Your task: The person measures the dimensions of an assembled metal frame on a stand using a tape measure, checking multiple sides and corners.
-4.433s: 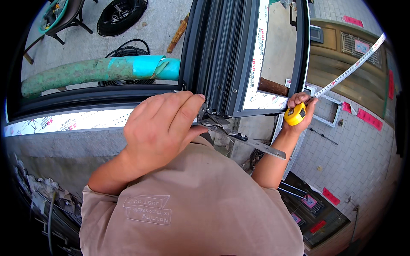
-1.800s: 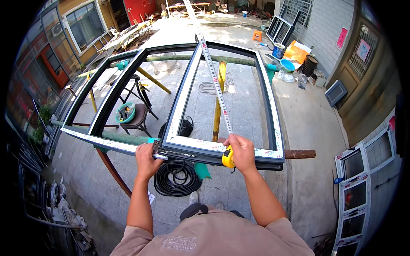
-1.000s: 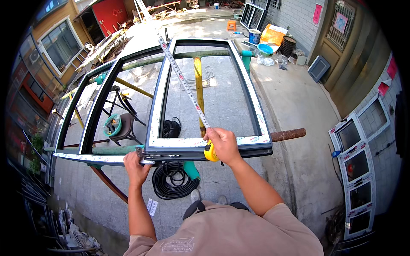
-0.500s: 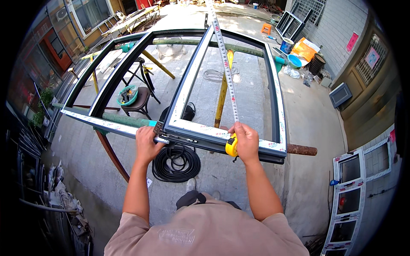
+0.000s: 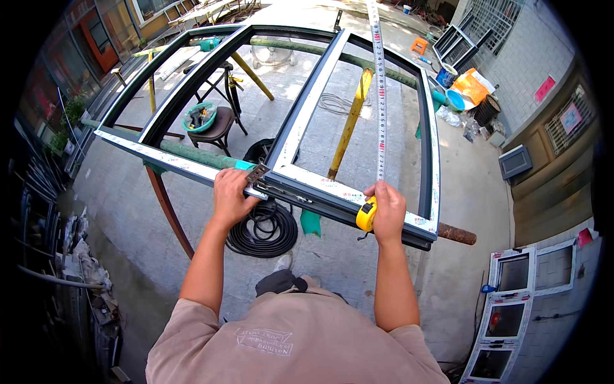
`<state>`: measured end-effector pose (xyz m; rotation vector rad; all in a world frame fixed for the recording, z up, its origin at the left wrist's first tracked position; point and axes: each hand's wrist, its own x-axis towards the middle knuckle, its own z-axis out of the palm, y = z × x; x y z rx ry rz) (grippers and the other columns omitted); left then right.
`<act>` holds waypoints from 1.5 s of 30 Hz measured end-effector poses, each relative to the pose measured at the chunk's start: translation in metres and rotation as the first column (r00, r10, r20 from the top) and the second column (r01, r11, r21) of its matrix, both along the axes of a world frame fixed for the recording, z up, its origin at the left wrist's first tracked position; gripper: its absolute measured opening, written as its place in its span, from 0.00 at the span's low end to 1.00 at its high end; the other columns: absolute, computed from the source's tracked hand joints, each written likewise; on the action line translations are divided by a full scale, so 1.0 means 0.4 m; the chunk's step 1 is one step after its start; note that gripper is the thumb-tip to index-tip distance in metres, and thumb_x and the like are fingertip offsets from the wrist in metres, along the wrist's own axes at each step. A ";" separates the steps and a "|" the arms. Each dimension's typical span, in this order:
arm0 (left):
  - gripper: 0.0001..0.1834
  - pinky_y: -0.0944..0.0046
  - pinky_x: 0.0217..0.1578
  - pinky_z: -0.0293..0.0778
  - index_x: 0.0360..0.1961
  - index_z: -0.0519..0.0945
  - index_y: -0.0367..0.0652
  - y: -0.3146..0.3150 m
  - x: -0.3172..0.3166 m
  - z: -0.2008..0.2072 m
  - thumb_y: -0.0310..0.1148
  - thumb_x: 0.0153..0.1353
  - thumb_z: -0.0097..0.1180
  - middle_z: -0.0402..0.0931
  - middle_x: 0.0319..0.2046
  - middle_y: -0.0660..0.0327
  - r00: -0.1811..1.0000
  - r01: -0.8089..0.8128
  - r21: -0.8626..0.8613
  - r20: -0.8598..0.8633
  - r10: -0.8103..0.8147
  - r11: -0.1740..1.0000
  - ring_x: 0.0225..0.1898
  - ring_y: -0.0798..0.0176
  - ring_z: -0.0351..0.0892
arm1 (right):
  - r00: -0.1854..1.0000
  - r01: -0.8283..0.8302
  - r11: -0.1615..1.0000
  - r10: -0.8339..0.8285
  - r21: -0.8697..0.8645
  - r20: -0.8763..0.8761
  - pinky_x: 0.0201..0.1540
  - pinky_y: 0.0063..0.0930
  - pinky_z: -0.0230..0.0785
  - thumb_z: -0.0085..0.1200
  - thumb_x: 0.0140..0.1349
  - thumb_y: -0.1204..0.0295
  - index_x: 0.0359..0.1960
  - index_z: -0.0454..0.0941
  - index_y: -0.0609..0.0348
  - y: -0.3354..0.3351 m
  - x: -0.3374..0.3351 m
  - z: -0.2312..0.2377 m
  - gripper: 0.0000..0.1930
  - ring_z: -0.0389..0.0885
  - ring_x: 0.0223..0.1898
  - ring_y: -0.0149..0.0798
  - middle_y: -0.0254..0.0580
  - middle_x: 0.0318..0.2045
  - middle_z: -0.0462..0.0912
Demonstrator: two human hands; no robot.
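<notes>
A large dark window frame (image 5: 185, 168) with white, film-covered faces lies flat on supports in front of me. Its right part holds a sash (image 5: 323, 184). My left hand (image 5: 231, 197) is closed over the near edge of the frame, beside a metal hinge bracket (image 5: 257, 173). In my right hand (image 5: 389, 211) is a yellow tape measure (image 5: 366, 214), held at the near rail of the sash. Its white blade (image 5: 382, 115) runs out away from me, over the sash opening and past the far rail. The blade's far end is out of view.
Under the frame are yellow legs (image 5: 350, 125), a rusty pipe end (image 5: 458, 235) and a coiled black hose (image 5: 262, 237). A chair (image 5: 214, 132) bears a teal basin (image 5: 200, 117) of small parts. White-framed windows (image 5: 511, 307) lean at the right wall; scrap lies at the left.
The tape blade has swung to the right, from the sash's far left corner to across its far rail. My right hand has shifted slightly right with the tape measure. My left hand keeps its grip.
</notes>
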<state>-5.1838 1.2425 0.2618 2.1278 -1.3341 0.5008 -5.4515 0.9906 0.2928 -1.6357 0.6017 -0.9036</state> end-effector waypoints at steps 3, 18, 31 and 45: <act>0.22 0.47 0.59 0.69 0.40 0.84 0.41 0.001 0.006 0.000 0.39 0.45 0.76 0.83 0.39 0.55 1.000 0.012 0.008 -0.007 -0.012 1.000 0.48 0.47 0.82 | 1.000 -0.020 0.997 0.018 0.069 0.021 0.34 0.23 0.67 0.49 0.81 0.60 0.32 0.83 0.64 -0.006 -0.006 -0.019 0.22 0.74 0.28 0.24 0.32 0.26 0.79; 0.21 0.48 0.59 0.70 0.37 0.81 0.43 0.012 0.017 -0.003 0.40 0.45 0.75 0.84 0.39 0.58 1.000 0.016 0.015 -0.014 -0.016 1.000 0.49 0.50 0.83 | 0.997 -0.054 0.983 0.045 0.176 0.055 0.27 0.22 0.65 0.45 0.83 0.53 0.37 0.84 0.66 0.008 -0.040 -0.018 0.27 0.75 0.23 0.26 0.36 0.23 0.79; 0.21 0.48 0.61 0.70 0.41 0.84 0.43 0.017 0.005 0.000 0.40 0.46 0.75 0.84 0.40 0.58 1.000 0.007 -0.007 -0.013 -0.007 1.000 0.49 0.51 0.83 | 0.976 -0.128 0.520 0.217 0.845 0.015 0.24 0.24 0.68 0.40 0.81 0.43 0.53 0.81 0.66 0.232 -0.245 -0.184 0.34 0.74 0.19 0.33 0.37 0.20 0.76; 0.48 0.43 0.73 0.59 0.72 0.70 0.48 0.069 0.012 0.006 0.39 0.49 0.79 0.74 0.64 0.53 0.980 0.082 -0.015 -0.178 -0.084 0.996 0.67 0.45 0.71 | 0.954 0.123 0.147 0.256 0.982 -0.158 0.28 0.30 0.66 0.51 0.75 0.42 0.45 0.81 0.58 0.400 -0.172 -0.409 0.27 0.72 0.23 0.35 0.33 0.22 0.74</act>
